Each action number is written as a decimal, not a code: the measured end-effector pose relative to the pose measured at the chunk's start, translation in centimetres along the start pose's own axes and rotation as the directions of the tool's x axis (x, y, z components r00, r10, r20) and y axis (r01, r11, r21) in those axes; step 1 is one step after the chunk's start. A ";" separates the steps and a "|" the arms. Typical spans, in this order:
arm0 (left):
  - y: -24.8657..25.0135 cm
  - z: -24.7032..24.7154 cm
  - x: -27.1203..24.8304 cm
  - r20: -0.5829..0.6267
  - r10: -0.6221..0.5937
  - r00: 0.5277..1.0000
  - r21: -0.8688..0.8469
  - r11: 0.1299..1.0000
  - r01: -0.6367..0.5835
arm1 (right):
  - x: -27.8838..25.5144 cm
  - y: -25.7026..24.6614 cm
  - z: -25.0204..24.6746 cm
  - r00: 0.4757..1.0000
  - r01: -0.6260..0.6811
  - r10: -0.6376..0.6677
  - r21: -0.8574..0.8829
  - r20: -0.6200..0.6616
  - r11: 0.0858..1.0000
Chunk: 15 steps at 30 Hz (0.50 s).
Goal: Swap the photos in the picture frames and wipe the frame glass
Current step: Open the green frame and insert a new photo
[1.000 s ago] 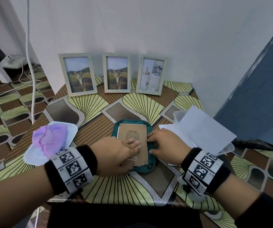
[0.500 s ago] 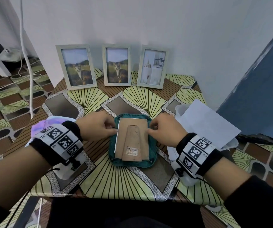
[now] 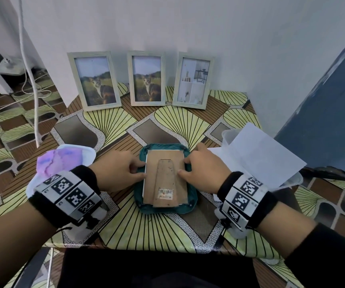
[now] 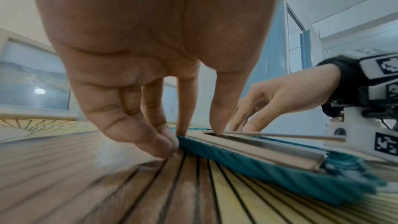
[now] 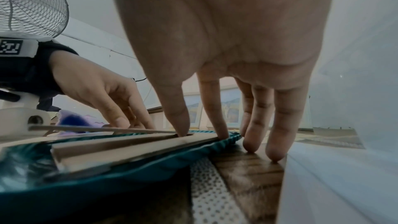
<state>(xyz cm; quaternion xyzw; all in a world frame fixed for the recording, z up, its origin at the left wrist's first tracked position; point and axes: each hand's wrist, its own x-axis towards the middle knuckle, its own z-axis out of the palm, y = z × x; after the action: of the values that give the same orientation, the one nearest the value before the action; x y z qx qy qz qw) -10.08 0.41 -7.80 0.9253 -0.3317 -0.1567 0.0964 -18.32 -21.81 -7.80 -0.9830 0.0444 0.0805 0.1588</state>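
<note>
The frame lies face down on the green cloth in the middle of the bench; my left hand and right hand – fingers nearly straight, tips pressing its side edges, thumbs on the backing.

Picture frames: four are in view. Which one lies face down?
The frame between the hands, lying back-up on the teal cloth; the other three stand upright against the wall.

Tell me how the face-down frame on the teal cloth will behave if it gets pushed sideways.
The face-down frame looks stiff: its brown backing lies flat and straight-edged. Pushed sideways, it would probably drag the teal cloth along and bunch it, since the soft cloth already wrinkles at its edges. With the left hand and right hand bracing opposite sides, it likely stays put.
</note>
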 end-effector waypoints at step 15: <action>0.2 -1.9 4.2 -0.160 -0.038 0.986 0.069 0.996 0.049 | 3.5 0.2 -0.7 0.994 -0.001 0.006 0.050 -0.106 0.999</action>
<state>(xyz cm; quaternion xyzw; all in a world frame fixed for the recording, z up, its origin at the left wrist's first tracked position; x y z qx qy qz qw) -6.41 -2.33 -6.91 0.9447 -0.3082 -0.0726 0.0851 -14.78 -22.44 -7.79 -0.9816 0.0564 0.0275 0.1806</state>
